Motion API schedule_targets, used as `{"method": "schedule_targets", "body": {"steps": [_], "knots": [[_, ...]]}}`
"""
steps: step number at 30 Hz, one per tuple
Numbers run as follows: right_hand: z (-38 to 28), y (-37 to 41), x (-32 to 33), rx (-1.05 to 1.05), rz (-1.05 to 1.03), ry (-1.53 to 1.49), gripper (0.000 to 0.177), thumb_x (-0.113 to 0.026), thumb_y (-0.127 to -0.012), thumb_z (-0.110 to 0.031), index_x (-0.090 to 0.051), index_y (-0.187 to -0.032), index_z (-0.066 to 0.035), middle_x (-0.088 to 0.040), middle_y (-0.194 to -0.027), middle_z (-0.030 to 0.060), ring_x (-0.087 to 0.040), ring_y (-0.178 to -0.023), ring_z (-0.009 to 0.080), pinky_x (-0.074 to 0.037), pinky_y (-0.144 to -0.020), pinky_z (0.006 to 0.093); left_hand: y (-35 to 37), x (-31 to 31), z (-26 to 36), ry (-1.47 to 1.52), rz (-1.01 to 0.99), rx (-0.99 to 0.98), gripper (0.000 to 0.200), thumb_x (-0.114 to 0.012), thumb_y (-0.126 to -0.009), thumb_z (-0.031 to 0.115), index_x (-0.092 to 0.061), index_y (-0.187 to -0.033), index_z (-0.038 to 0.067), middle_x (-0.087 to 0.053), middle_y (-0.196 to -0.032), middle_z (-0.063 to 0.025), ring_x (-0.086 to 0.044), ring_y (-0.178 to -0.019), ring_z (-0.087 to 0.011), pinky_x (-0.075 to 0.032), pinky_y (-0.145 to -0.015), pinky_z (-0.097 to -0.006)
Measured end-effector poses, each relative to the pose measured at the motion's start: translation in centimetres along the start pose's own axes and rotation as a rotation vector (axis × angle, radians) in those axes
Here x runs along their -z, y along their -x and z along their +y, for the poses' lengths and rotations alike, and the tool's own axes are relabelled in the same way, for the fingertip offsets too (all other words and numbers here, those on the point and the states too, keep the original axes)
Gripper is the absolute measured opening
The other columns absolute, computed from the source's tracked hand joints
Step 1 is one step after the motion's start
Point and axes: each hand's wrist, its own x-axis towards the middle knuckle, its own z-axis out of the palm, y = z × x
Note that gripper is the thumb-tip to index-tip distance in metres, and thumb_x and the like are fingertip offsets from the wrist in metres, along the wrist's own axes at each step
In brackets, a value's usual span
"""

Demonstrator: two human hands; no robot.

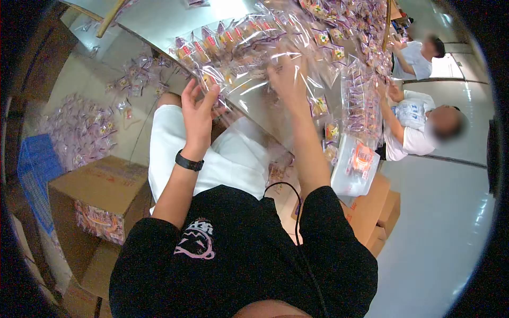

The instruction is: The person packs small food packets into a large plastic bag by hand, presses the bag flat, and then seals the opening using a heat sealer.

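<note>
A large clear plastic bag lies over the table edge in front of me, with a row of small wrapped snack packets standing along its far side. My left hand, with a black band on the wrist, is at the bag's near left edge. Its thumb and fingers are curled but apart, the thumb close to a single wrapped packet. Over the bag's right part is my right hand, blurred and partly behind shiny film, so its fingers do not show clearly.
Loose packets heap at the back right, beside a filled clear bag and a white package. Two co-workers sit at right. Cardboard boxes, a blue basket and a packet pile are at left.
</note>
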Motion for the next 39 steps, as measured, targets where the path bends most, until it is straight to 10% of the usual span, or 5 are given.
{"method": "schedule_targets", "body": {"steps": [4,8,11,18,39], "knots": [[-1.7,2.1,0.4,-0.009,0.106,-0.356,0.043,-0.072,-0.090,-0.019,-0.062,-0.129,-0.004,-0.066,-0.120,0.0173,-0.067,-0.104,0.0324,-0.053,-0.090,0.0397,0.4,-0.6,0.4,-0.010,0.017,0.009,0.082,-0.076,-0.093,0.020,-0.025,-0.154,0.002,-0.041,-0.147,-0.0180,-0.062,-0.113,-0.0239,-0.062,-0.077,-0.0376],[-5.1,3.2,1.5,-0.714,-0.189,-1.172,0.046,-0.074,-0.090,-0.021,-0.057,-0.129,-0.003,-0.065,-0.118,0.0063,-0.064,-0.111,0.0205,-0.054,-0.089,0.0399,0.1,-0.7,0.1,0.001,0.001,0.004,0.080,-0.076,-0.094,0.021,-0.026,-0.153,0.002,-0.044,-0.145,-0.0160,-0.062,-0.113,-0.0231,-0.062,-0.079,-0.0380],[-7.6,2.8,2.5,-0.597,-0.426,-1.203,0.055,-0.078,-0.086,-0.019,-0.056,-0.134,-0.007,-0.061,-0.128,0.0102,-0.060,-0.121,0.0236,-0.052,-0.096,0.0405,0.2,-0.7,-0.2,-0.002,0.007,0.015,0.079,-0.076,-0.094,0.021,-0.027,-0.153,0.003,-0.043,-0.146,-0.0146,-0.061,-0.114,-0.0233,-0.062,-0.080,-0.0378],[-7.1,3.8,0.4,0.124,-0.195,-0.707,0.064,-0.078,-0.081,-0.014,-0.057,-0.142,-0.015,-0.055,-0.137,0.0150,-0.058,-0.125,0.0307,-0.050,-0.101,0.0407,1.1,-0.8,0.5,-0.019,0.013,0.000,0.077,-0.076,-0.094,0.022,-0.028,-0.152,0.004,-0.045,-0.145,-0.0131,-0.061,-0.114,-0.0238,-0.062,-0.082,-0.0383],[-10.0,4.5,-1.9,-0.088,-0.090,-0.782,0.087,-0.082,-0.078,-0.013,-0.038,-0.153,-0.005,-0.055,-0.141,0.0215,-0.057,-0.125,0.0380,-0.046,-0.105,0.0441,0.1,0.3,0.2,-0.072,0.007,0.024,0.077,-0.072,-0.097,0.029,-0.028,-0.153,0.001,-0.053,-0.141,-0.0135,-0.057,-0.121,-0.0201,-0.053,-0.090,-0.0359]]}}
